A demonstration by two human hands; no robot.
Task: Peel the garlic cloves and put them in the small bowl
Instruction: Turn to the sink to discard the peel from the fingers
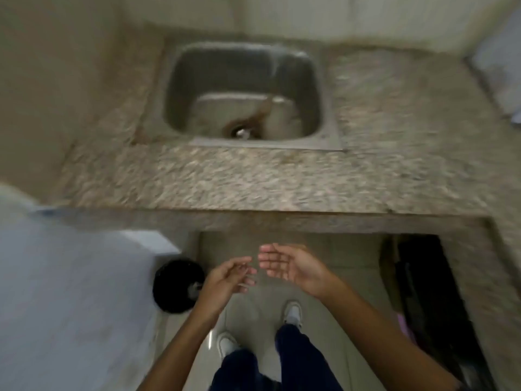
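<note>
The picture is blurred by motion. My left hand [228, 280] and my right hand [287, 265] hang in front of me below the counter's edge, palms partly turned up, fingers relaxed and nearly touching at the tips. Neither holds anything. No garlic cloves and no small bowl are in view.
A speckled granite counter [253, 182] runs across the view with a steel sink [242, 91] set in it. A white appliance [70, 292] stands at the left, a round black object [177, 286] beside it on the floor. A dark opening [423, 277] lies under the counter at right.
</note>
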